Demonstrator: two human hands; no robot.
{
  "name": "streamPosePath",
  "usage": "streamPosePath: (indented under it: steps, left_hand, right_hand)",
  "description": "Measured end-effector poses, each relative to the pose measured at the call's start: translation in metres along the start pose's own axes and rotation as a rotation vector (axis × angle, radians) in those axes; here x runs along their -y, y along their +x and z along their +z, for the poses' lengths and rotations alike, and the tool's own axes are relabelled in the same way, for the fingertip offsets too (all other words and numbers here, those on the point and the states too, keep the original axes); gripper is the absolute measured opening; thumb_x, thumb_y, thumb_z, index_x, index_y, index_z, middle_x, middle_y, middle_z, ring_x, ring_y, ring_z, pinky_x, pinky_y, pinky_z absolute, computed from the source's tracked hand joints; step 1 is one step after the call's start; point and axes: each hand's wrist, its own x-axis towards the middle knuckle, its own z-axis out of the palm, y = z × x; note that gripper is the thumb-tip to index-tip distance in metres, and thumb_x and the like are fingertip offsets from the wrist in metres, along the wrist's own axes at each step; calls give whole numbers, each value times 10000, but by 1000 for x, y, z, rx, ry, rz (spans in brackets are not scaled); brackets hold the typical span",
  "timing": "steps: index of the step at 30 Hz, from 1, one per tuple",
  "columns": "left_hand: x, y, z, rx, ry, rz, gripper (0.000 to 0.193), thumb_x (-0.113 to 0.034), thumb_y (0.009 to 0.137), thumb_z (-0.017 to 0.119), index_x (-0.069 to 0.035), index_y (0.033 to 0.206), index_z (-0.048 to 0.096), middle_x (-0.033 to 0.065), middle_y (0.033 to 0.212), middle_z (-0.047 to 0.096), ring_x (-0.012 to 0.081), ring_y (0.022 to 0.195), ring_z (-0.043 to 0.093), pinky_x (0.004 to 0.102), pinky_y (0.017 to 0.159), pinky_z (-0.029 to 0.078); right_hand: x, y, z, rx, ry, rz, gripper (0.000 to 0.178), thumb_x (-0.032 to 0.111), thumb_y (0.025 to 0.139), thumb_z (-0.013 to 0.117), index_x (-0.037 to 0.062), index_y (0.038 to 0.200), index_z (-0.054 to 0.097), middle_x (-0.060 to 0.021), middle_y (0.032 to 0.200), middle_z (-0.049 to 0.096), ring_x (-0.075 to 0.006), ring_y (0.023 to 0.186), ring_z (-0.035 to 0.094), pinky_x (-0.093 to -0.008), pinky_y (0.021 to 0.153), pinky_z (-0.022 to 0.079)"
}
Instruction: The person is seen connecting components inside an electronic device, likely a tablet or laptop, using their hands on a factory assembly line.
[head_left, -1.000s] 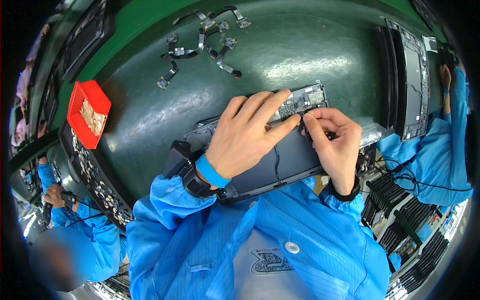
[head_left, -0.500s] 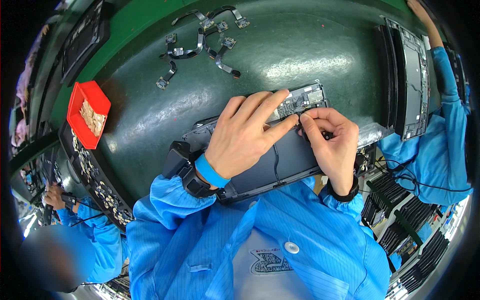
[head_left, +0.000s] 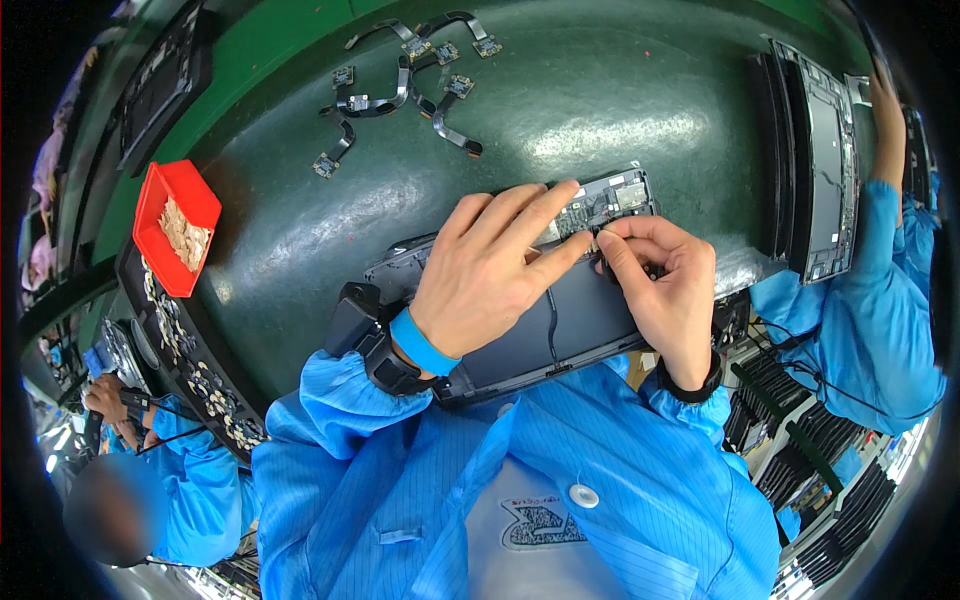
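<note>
An opened tablet (head_left: 595, 325) lies tilted in front of me, its dark inner plate and a thin black cable (head_left: 552, 325) exposed. Along its far edge runs a circuit board (head_left: 600, 205), partly covered by my fingers. My left hand (head_left: 490, 260) rests across the tablet with fingers stretched out, the index fingertip reaching the board. Right beside that fingertip, my right hand (head_left: 665, 280) pinches at the board's near edge with thumb and index finger. A small dark part shows under its curled fingers, but what the pinch holds is hidden.
Several ribbon cables with small boards (head_left: 400, 95) lie at the far left of the green table (head_left: 620, 90). A red bin (head_left: 150, 225) of pale pieces stands left, beside a black tray (head_left: 180, 345) of small parts. Stacked panels (head_left: 825, 160) stand right. Co-workers sit on both sides.
My hands and the tablet stay nearly where they were. The co-worker at right has shifted an arm, and the one at left has moved slightly.
</note>
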Motion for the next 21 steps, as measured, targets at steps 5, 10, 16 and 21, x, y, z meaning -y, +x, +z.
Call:
streamPosePath:
  steps: [5,10,16,21]
  left_hand:
    - [-2,0,1,-5,56,15,456,-48,727,716,-195,1153,788,81,1366,657,250,1145,652,368,870,501]
    - [-12,4,-2,20,216,61,350,-158,780,692,-132,1122,759,135,1377,638,277,1144,647,392,886,519]
    - [-20,6,-12,85,227,32,324,-190,827,687,-133,1141,744,124,1397,619,276,1215,621,405,950,492]
    - [-29,17,-6,4,-18,30,328,-175,862,736,-114,1183,726,91,1316,674,230,1199,641,404,991,458]
  right_hand:
    - [5,2,-3,33,-50,3,139,86,939,730,-48,979,736,-100,721,758,-69,637,656,-243,585,480]
    - [6,3,-5,60,-44,-42,142,93,954,718,-46,980,732,-75,698,741,-66,604,623,-237,568,465]
    - [5,-2,-33,82,134,88,248,136,1048,627,11,1262,644,-62,859,737,-73,664,649,-208,607,532]
    - [-15,1,-39,9,217,-52,193,38,1008,666,-23,1189,643,-70,954,737,-82,830,691,-224,665,570]
